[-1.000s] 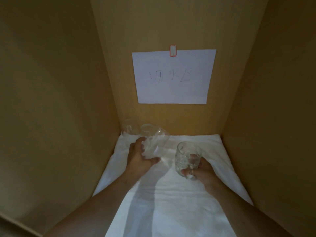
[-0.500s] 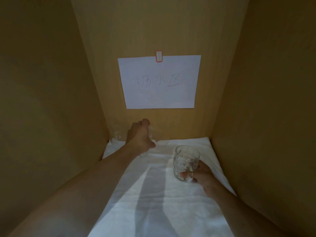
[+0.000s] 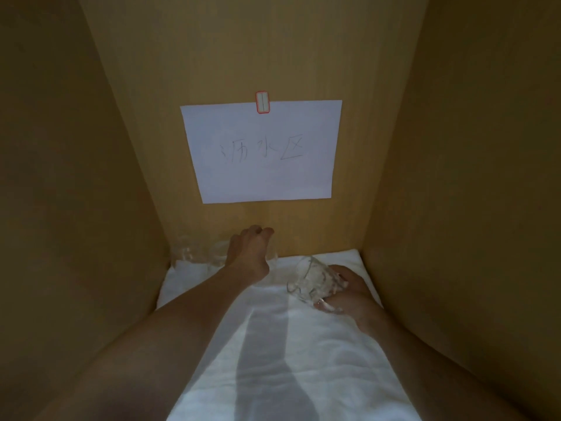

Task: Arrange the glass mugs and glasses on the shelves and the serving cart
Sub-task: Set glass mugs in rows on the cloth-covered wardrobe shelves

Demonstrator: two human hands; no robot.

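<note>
Mostly hidden behind the left hand [image 3: 248, 253] — a glass, only faint edges showing; grip unclear. Barely readable against the back corner: more glasses [image 3: 185, 253], count uncertain. Cut off by the bottom edge — both forearms and the white towel [image 3: 303, 375].

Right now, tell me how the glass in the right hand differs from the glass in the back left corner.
The glass in the right hand is tipped on its side with its mouth to the left, while the corner glass seems to stand on the white towel. The right hand grips the held glass; nothing touches the corner glass, and the left hand is beside it. The held one is nearer the middle, the other against the left wall. Both are clear glass.
</note>
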